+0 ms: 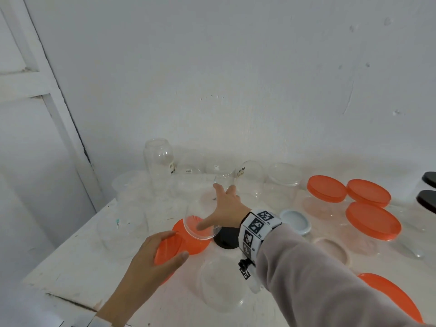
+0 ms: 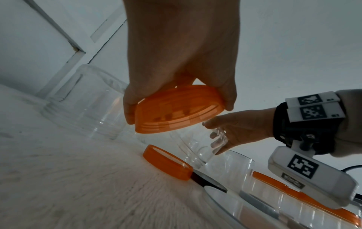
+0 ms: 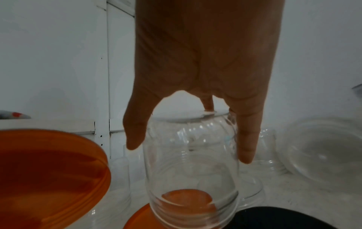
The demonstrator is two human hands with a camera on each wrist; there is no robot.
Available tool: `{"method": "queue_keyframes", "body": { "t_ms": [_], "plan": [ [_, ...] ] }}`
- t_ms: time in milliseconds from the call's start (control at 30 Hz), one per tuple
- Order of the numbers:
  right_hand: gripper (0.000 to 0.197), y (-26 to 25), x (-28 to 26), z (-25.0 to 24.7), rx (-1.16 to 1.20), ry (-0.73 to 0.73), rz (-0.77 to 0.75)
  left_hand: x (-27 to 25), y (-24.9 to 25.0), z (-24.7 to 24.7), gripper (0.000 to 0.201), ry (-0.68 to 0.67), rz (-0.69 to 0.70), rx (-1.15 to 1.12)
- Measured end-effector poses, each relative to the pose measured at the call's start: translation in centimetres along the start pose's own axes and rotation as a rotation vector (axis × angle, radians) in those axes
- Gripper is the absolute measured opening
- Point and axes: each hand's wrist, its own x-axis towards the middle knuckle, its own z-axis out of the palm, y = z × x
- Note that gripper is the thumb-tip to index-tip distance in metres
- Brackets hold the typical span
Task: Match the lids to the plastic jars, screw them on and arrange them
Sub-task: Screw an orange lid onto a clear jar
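My left hand (image 1: 175,245) grips an orange lid (image 1: 165,251) by its rim, tilted above the white table (image 1: 70,267). The left wrist view shows the left hand (image 2: 178,111) holding that orange lid (image 2: 156,128) with its threaded underside showing. My right hand (image 1: 210,206) reaches forward and grips a clear jar (image 1: 200,230) from above. The jar is tilted, mouth toward me. In the right wrist view the right hand (image 3: 191,152) spans the clear jar (image 3: 192,178), thumb on one side and fingers on the other. A second orange lid (image 1: 198,244) lies flat under the jar's mouth.
Several empty clear jars (image 1: 160,161) stand along the back wall. Jars closed with orange lids (image 1: 372,220) sit at the right, black-lidded ones (image 1: 427,199) at the far right. A black lid (image 1: 226,237), a pale blue lid (image 1: 295,221) and an open clear tub (image 1: 221,284) lie near my right arm.
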Motion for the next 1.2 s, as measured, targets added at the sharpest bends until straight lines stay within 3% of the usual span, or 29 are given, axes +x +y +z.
{"method": "queue_keyframes", "body": {
  "t_ms": [233, 433, 733, 833, 967, 1067, 1200],
  "plan": [
    [0.115, 4.5, -1.6, -2.7, -0.003, 0.026, 0.113, -0.1, 1.7, 1.1, 0.069, -0.028, 0.019, -0.017],
    [0.108, 8.6, -4.3, -4.2, 0.244, 0.000, 0.197, 0.2, 3.0, 2.5, 0.068, -0.073, 0.020, 0.033],
    [0.085, 13.7, -9.0, -4.9, 0.591, 0.029, 0.312, 0.2, 5.7, 5.7, 0.029, -0.118, 0.067, -0.143],
    [0.090, 14.9, -10.3, -4.9, 0.682, 0.015, 0.333, 0.0, 6.8, 6.9, 0.041, -0.147, 0.051, -0.188],
    [0.078, 16.5, -11.5, -4.6, 0.668, 0.076, 0.361, -0.1, 8.2, 8.1, 0.046, -0.195, -0.007, -0.201],
    [0.081, 17.3, -12.4, -4.4, 0.714, 0.062, 0.376, -0.1, 9.2, 8.9, 0.038, -0.215, -0.032, -0.216],
    [0.102, 17.9, -13.4, -4.1, 0.665, -0.017, 0.338, 0.0, 10.3, 9.8, 0.029, -0.256, -0.031, -0.214]
  ]
}}
